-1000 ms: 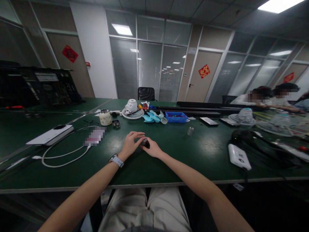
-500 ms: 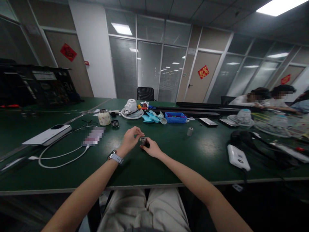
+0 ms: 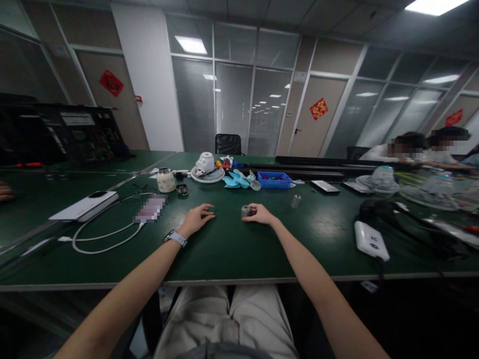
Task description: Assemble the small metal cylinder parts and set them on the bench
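My right hand (image 3: 261, 215) grips a small grey metal cylinder (image 3: 245, 212), thumb and fingers around its right side. The cylinder is upright, at or just above the green table; its round top faces up. To its left, my left hand (image 3: 197, 219) holds nothing, with thumb and fingers apart, low over the table. A second, similar metal cylinder (image 3: 296, 201) stands on the table to the right of my right hand, apart from it.
Across the green table (image 3: 224, 259) stand a floral jar (image 3: 165, 180), a white fan part (image 3: 205, 164), light-blue fan blades (image 3: 238, 179) and a blue tray (image 3: 275, 180). A cabled phone (image 3: 150, 208) lies left, a white device (image 3: 371, 240) right. Other people (image 3: 406, 147) sit far right.
My right hand has moved right with the metal cylinder. My left hand has come away from it, its fingers now spread. Another person's hand has appeared at the far left edge.
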Available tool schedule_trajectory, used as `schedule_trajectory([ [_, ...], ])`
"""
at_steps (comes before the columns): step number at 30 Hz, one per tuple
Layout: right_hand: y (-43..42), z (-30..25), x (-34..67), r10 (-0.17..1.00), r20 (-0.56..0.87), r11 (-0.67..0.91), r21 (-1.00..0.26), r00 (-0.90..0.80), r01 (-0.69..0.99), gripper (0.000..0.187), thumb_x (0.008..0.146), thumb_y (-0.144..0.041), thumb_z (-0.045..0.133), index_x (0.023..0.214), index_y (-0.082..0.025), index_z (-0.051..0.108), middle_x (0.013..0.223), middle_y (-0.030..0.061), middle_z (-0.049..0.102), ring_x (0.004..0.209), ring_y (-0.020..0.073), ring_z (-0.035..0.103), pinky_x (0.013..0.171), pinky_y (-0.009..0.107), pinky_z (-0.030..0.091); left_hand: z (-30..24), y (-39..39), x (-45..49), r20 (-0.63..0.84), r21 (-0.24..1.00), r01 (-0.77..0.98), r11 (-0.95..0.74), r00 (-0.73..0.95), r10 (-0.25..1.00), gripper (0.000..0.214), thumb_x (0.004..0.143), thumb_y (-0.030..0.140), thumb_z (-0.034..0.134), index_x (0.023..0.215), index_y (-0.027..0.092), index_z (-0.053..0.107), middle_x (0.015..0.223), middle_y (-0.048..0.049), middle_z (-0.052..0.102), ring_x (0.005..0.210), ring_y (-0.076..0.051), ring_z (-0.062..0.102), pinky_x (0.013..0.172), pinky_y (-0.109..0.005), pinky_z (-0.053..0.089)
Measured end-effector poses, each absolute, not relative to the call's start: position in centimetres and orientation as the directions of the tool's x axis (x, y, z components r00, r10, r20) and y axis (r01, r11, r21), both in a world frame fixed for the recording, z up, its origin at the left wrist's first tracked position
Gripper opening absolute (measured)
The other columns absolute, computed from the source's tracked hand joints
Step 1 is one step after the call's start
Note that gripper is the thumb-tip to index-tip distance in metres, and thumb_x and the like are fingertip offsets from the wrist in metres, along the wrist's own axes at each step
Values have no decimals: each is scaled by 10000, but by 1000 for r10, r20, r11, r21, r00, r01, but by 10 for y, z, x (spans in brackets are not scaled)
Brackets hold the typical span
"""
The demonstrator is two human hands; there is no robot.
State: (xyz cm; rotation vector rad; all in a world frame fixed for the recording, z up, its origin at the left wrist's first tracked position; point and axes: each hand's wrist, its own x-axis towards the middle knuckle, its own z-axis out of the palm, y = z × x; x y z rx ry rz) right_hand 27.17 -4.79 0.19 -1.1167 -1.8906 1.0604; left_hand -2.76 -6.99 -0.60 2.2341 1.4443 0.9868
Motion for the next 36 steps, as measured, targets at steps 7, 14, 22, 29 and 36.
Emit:
schedule_trajectory([
  [7,-44,8,421,980,31,-78,-849,196,522,277,557,-134,772,794,-151,628,885,67,715,866,187,669,813,293,518,-4,-72,-27,365,600,676,-427,244,899,362,772,426,625,1079,235,601,935,-48,758,1083,-230,638,942,-372,462],
  [14,-55,2,456,615,104,-456,-762,781,460,688,589,-293,766,1207,-140,503,1166,201,592,1079,316,566,892,437,449,-7,-70,-26,355,627,658,-418,236,905,362,763,420,632,1073,233,607,930,-36,759,1042,-230,661,938,-366,472],
  [22,-70,37,337,368,720,-205,-554,588,807,682,708,-230,610,1327,-100,353,1368,246,333,1265,383,319,995,567,252,-7,-72,-18,294,709,598,-374,231,927,426,766,510,599,1082,224,612,1028,-60,738,1036,-241,662,902,-352,492],
  [29,-81,7,200,741,483,604,-174,-467,778,440,913,-477,468,1309,-298,532,1362,54,512,1222,242,398,994,427,314,-7,-71,-15,313,779,553,-295,64,948,469,902,529,351,1139,187,570,952,-84,751,1021,-230,666,902,-350,465],
  [36,-74,-7,173,756,402,630,-237,-516,739,255,907,-451,529,1044,-331,707,1249,0,617,1166,210,457,938,387,343,-5,-72,-15,321,765,610,-207,-82,943,401,906,498,365,1067,198,577,927,-87,755,932,-242,686,839,-352,473],
])
